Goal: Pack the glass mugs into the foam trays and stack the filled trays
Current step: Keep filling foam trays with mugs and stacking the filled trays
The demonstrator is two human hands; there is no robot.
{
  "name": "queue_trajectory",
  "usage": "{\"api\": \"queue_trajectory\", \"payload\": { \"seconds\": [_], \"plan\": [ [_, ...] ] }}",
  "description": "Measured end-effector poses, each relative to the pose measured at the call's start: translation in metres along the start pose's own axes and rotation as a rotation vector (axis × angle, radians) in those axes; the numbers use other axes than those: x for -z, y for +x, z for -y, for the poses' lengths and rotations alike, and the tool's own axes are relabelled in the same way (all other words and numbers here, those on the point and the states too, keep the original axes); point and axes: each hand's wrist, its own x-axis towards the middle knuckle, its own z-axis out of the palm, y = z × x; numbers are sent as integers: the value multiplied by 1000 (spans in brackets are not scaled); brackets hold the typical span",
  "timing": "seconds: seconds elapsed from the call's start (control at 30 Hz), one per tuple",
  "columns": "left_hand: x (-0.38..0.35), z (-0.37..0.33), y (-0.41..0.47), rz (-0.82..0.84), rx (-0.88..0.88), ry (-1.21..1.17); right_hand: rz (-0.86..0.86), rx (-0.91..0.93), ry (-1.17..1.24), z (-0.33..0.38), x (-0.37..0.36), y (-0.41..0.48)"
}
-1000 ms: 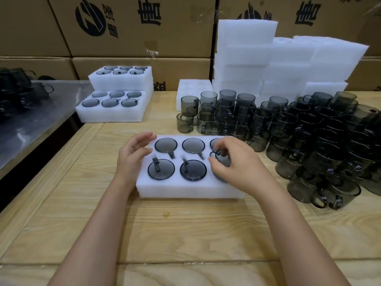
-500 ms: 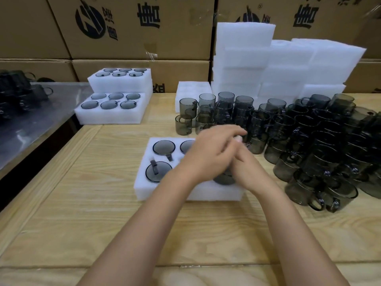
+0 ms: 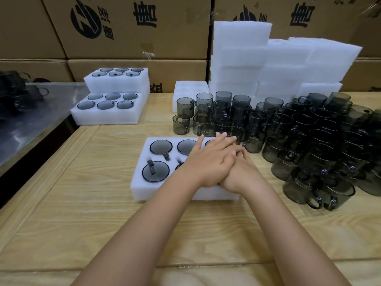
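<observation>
Left hand (image 3: 210,162) lies flat, fingers straight, on top of the right hand (image 3: 245,172), whose fingers are mostly hidden, so its grip cannot be told. Both cover the right end of the foam tray (image 3: 142,182) mid-worktop (image 3: 82,203), with mugs (image 3: 160,146) seated in its pockets. Loose mugs (image 3: 309,141) crowd the right edge.

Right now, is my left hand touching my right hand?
Touching. The head view shows the left hand lying flat across the right hand, with no gap.
</observation>
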Motion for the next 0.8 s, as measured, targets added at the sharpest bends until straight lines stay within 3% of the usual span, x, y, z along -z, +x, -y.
{"api": "queue_trajectory", "payload": {
  "seconds": [0.07,0.17,0.23,0.33,0.37,0.43,0.53,0.67,0.8],
  "plan": [
    [0,-4,-3,-17,32,138,-70,8,94,-1,-7,-2],
    [3,1,-15,-149,86,238,-279,5,518,-1,-16,0],
    [15,17,-28,-327,170,55,-360,-144,921,-2,-18,1],
    [47,65,-54,-552,533,-444,-247,-415,1378,-11,-18,4],
    [56,85,-65,-521,697,-515,-216,-453,1422,-15,-18,4],
    [63,113,-86,-293,913,-513,-187,-441,1472,-16,-15,3],
    [47,121,-97,-136,851,-560,-150,-354,1540,-8,-14,-2],
    [33,112,-102,-301,817,-748,-177,-241,1747,-2,-16,-8],
    [26,110,-95,-505,622,-1335,-265,-74,1833,4,-13,-8]
  ]
}}
